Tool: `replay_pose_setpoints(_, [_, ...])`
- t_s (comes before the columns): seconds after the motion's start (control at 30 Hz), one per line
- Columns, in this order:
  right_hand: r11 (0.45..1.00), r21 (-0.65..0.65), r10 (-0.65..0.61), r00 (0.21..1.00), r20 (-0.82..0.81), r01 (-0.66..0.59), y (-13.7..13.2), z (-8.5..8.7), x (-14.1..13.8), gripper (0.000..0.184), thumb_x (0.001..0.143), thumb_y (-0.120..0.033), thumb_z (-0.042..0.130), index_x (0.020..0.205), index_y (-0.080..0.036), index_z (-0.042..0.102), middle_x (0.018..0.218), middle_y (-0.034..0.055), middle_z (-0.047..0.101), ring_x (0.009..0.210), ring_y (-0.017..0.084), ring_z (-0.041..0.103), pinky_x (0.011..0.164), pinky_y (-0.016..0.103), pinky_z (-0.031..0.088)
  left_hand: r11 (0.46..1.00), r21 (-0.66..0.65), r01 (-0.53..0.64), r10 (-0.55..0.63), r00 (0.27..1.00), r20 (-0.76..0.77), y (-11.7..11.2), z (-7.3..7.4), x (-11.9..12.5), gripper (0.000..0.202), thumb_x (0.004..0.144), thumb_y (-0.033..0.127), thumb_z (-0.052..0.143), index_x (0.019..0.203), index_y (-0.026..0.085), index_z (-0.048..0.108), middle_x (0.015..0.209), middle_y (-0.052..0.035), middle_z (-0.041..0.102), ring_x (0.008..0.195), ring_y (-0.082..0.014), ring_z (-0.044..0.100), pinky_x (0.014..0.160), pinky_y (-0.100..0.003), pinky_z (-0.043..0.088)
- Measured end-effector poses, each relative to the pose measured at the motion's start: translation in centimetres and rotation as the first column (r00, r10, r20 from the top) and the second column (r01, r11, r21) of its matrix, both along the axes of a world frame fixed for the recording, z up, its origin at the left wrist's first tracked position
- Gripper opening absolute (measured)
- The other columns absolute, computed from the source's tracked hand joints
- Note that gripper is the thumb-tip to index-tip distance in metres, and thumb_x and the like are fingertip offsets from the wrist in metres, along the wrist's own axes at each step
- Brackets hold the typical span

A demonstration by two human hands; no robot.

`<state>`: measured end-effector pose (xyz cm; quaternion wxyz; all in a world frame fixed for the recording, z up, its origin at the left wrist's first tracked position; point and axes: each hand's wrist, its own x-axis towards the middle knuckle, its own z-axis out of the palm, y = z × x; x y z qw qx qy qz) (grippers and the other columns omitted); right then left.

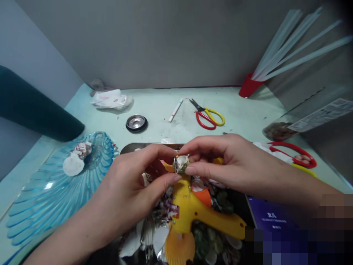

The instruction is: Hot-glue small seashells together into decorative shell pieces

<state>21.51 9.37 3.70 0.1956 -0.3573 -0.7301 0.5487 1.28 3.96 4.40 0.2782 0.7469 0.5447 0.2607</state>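
Both hands meet over a metal tray (129, 147) filled with several seashells. My right hand (231, 163) pinches a small pale shell (181, 163) between thumb and fingers. My left hand (132, 187) closes its thumb and forefinger on the same shell from the left side. Just under the shell lies a yellow glue gun (193, 209) with an orange trigger, resting on the shells, its nozzle pointing up toward the held shell.
A blue shell-shaped glass dish (41, 198) with a few shells sits at left. Behind the tray lie a small metal cup (136, 123), a white pen (175, 110), red-and-yellow scissors (209, 117), crumpled tissue (110, 99) and a red holder of glue sticks (249, 86). A phone (271, 215) lies at right.
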Motion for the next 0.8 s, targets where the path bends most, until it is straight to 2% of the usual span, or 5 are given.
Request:
replay_pose_setpoints(0.3, [1.000, -0.021, 0.014, 0.999, 0.041, -0.013, -0.26, -0.11, -0.16, 0.023, 0.084, -0.026, 0.057, 0.106, -0.026, 0.065, 0.067, -0.0027, 0.066, 0.057, 0.011, 0.061, 0.049, 0.020, 0.043, 1.000, 0.019, 0.001, 0.000, 1.000, -0.008, -0.14, -0.18, 0.00, 0.024, 0.079, 0.022, 0.063, 0.102, 0.021, 0.060, 0.077, 0.0004, 0.069, 0.066, -0.0122, 0.065, 0.059, -0.021, 0.050])
replay_pose_setpoints(0.43, [0.999, 0.038, 0.017, 0.998, 0.060, -0.020, -0.26, 0.00, -0.17, 0.026, 0.083, -0.026, 0.059, 0.108, -0.026, 0.065, 0.070, -0.0027, 0.067, 0.059, 0.011, 0.062, 0.051, 0.020, 0.043, 1.000, 0.028, -0.002, 0.003, 1.000, -0.017, -0.16, -0.13, 0.01, 0.022, 0.079, 0.022, 0.062, 0.101, 0.021, 0.061, 0.075, 0.0012, 0.069, 0.064, -0.0116, 0.065, 0.059, -0.020, 0.050])
replay_pose_setpoints(0.63, [0.986, 0.166, -0.030, 0.997, 0.072, 0.017, -0.42, 0.29, -0.22, 0.020, 0.083, -0.025, 0.058, 0.101, -0.023, 0.068, 0.069, -0.0023, 0.067, 0.059, 0.010, 0.060, 0.054, 0.021, 0.041, 0.999, 0.046, -0.026, 0.028, 0.998, -0.050, -0.12, 0.22, 0.11, 0.023, 0.079, 0.022, 0.062, 0.102, 0.021, 0.062, 0.076, 0.0002, 0.069, 0.064, -0.0123, 0.065, 0.057, -0.021, 0.049])
replay_pose_setpoints(0.8, [0.982, 0.183, -0.053, 0.997, 0.058, 0.041, -0.58, 0.48, -0.31, 0.020, 0.083, -0.024, 0.058, 0.100, -0.020, 0.068, 0.069, -0.0015, 0.066, 0.060, 0.011, 0.058, 0.055, 0.021, 0.041, 0.998, 0.054, -0.033, 0.036, 0.998, -0.050, -0.14, 0.39, 0.20, 0.025, 0.079, 0.023, 0.061, 0.104, 0.021, 0.062, 0.077, -0.0008, 0.070, 0.065, -0.0135, 0.065, 0.056, -0.021, 0.050])
